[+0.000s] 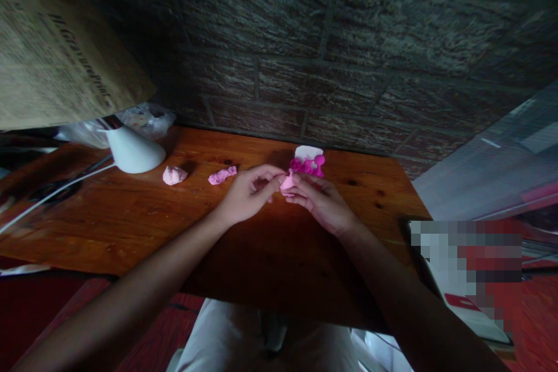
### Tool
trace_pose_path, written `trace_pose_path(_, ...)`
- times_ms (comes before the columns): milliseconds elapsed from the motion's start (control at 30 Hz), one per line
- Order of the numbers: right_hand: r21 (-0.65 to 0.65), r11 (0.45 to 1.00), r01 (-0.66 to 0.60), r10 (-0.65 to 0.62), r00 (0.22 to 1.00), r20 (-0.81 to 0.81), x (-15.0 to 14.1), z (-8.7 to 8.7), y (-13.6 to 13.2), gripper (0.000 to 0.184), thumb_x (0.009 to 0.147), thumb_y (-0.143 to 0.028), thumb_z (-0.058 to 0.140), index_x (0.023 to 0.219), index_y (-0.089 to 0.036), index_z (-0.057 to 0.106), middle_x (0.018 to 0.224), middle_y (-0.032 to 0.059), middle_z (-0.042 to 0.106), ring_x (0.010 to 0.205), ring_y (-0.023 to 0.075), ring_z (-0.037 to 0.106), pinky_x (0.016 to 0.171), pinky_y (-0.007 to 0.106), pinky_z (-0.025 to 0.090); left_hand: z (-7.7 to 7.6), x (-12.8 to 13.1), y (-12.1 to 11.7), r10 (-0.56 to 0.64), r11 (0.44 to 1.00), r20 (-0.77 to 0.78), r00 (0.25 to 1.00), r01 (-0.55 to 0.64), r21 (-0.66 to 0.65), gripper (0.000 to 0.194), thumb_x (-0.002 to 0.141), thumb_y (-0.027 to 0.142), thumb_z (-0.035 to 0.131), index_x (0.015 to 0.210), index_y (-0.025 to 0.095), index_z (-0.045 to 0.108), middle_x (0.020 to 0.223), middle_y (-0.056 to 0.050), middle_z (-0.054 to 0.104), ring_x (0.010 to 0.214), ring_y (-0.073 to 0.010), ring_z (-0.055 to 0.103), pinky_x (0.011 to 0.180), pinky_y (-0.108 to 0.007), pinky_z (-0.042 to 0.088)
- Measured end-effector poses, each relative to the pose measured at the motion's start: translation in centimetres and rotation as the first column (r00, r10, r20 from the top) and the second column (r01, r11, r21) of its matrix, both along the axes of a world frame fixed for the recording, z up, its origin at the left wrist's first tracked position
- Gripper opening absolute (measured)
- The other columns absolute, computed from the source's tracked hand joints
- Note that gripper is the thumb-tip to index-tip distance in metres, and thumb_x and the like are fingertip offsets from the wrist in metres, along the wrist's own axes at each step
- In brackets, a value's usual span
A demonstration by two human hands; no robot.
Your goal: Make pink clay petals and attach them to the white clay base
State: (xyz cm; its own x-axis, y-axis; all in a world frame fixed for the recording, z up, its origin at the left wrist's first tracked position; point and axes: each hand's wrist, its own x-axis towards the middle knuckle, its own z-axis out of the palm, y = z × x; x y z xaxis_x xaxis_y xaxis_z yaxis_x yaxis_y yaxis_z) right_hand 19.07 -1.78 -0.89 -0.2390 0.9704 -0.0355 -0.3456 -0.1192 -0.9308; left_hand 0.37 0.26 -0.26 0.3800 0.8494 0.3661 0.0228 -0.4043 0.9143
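Observation:
Between both hands, above the wooden table, is a small lump of pink modelling clay (288, 182). My left hand (253, 189) pinches its left side with thumb and fingertips. From the right, my right hand (320, 197) grips the same lump, fingers bent around it. Just behind the hands lie bright magenta plastic pieces (308, 165), partly covered by my fingers, with a white piece (308, 153) at their back. To the left, a knobbly pink strip of clay (222, 175) rests on the wood, and a paler pink clay lump (174, 175) sits farther left.
A lamp with a white base (135, 150) and printed paper shade (56, 58) stands at the left; its white cord (56, 195) crosses the wooden table (143, 221). Clear plastic bags (148, 120) lie behind it. A brick-patterned wall (279, 58) borders the back edge.

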Motion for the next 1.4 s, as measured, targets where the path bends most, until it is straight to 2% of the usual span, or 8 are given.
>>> trace_pose_path(100, 0.021, 1.000, 0.005, -0.006, 0.999, 0.050, -0.1, -0.1, 0.1, 0.040, 0.072, -0.056, 0.086, 0.092, -0.023, 0.079, 0.091, 0.0040, 0.080, 0.084, 0.0169, 0.074, 0.083, 0.033, 0.061, 0.2, 0.1, 0.0, -0.026, 1.000, -0.011, 1.000, 0.026, -0.004, 0.022, 0.091, 0.032, 0.069, 0.104, 0.014, 0.072, 0.086, -0.006, 0.076, 0.066, -0.0128, 0.065, 0.055, -0.022, 0.052)
trace_pose_path(367, 0.074, 0.997, 0.035, -0.045, 0.989, 0.143, -0.2, -0.4, 0.0, 0.041, 0.075, -0.057, 0.083, 0.097, -0.022, 0.079, 0.097, 0.0056, 0.079, 0.089, 0.0185, 0.074, 0.083, 0.034, 0.063, 0.1, -0.2, 0.3, -0.019, 1.000, -0.095, 0.995, 0.020, 0.018, 0.017, 0.091, 0.029, 0.068, 0.097, 0.015, 0.075, 0.097, -0.008, 0.080, 0.087, -0.0170, 0.074, 0.083, -0.030, 0.058)
trace_pose_path(633, 0.177, 0.980, 0.088, -0.128, 0.965, 0.229, -0.4, -0.8, -0.2, 0.042, 0.077, -0.056, 0.081, 0.101, -0.022, 0.079, 0.094, 0.0047, 0.080, 0.092, 0.0217, 0.076, 0.077, 0.035, 0.064, -0.2, -0.1, 0.3, -0.022, 1.000, -0.082, 0.996, 0.024, 0.018, 0.020, 0.090, 0.031, 0.069, 0.094, 0.014, 0.077, 0.098, -0.009, 0.082, 0.087, -0.0183, 0.074, 0.084, -0.031, 0.058)
trace_pose_path(867, 0.109, 0.984, 0.141, -0.156, 0.977, 0.145, -0.6, -0.3, -0.3, 0.043, 0.079, -0.057, 0.080, 0.103, -0.022, 0.079, 0.096, 0.0065, 0.080, 0.090, 0.0219, 0.076, 0.085, 0.040, 0.063, -0.2, 0.0, 0.6, 0.029, 1.000, -0.025, 0.999, -0.030, -0.009, 0.021, 0.089, 0.036, 0.072, 0.094, 0.017, 0.076, 0.095, -0.007, 0.081, 0.087, -0.0183, 0.073, 0.083, -0.032, 0.058)
trace_pose_path(1100, 0.077, 0.984, 0.161, -0.166, 0.984, 0.065, -0.1, -0.6, 0.1, 0.041, 0.073, -0.048, 0.088, 0.105, -0.025, 0.079, 0.106, 0.0053, 0.079, 0.098, 0.0224, 0.076, 0.092, 0.043, 0.063, 0.2, -0.1, 0.6, 0.073, 0.992, -0.045, 0.996, -0.068, 0.107, 0.016, 0.089, 0.030, 0.071, 0.096, 0.017, 0.077, 0.099, -0.008, 0.077, 0.086, -0.0170, 0.069, 0.079, -0.029, 0.053)
trace_pose_path(1267, 0.081, 0.983, 0.165, -0.168, 0.985, 0.039, 0.2, -0.5, 0.4, 0.039, 0.074, -0.046, 0.087, 0.106, -0.025, 0.077, 0.116, 0.0050, 0.076, 0.103, 0.0227, 0.075, 0.093, 0.043, 0.064, 0.4, -1.4, 1.4, 0.254, 0.966, -0.101, 0.962, -0.247, 0.077, 0.028, 0.092, 0.035, 0.067, 0.111, 0.016, 0.074, 0.084, -0.004, 0.073, 0.069, -0.0138, 0.061, 0.067, -0.026, 0.049)
trace_pose_path(1333, 0.076, 0.985, 0.158, -0.160, 0.987, 0.027, 0.5, -0.5, 0.5, 0.040, 0.075, -0.046, 0.088, 0.108, -0.026, 0.076, 0.119, 0.0048, 0.075, 0.101, 0.0226, 0.076, 0.092, 0.044, 0.064, 0.2, -2.2, 2.0, 0.343, 0.936, -0.155, 0.927, -0.323, 0.137, 0.030, 0.092, 0.034, 0.064, 0.112, 0.014, 0.073, 0.090, -0.007, 0.074, 0.073, -0.0149, 0.063, 0.071, -0.028, 0.051)
trace_pose_path(1400, 0.054, 0.989, 0.138, -0.139, 0.990, 0.014, 0.7, -0.6, 0.7, 0.041, 0.074, -0.046, 0.088, 0.108, -0.026, 0.075, 0.117, 0.0045, 0.076, 0.096, 0.0222, 0.077, 0.092, 0.046, 0.064, -0.1, -2.8, 2.3, 0.344, 0.932, -0.265, 0.901, -0.293, 0.215, 0.031, 0.091, 0.034, 0.064, 0.113, 0.014, 0.072, 0.095, -0.008, 0.075, 0.075, -0.0163, 0.064, 0.074, -0.030, 0.052)
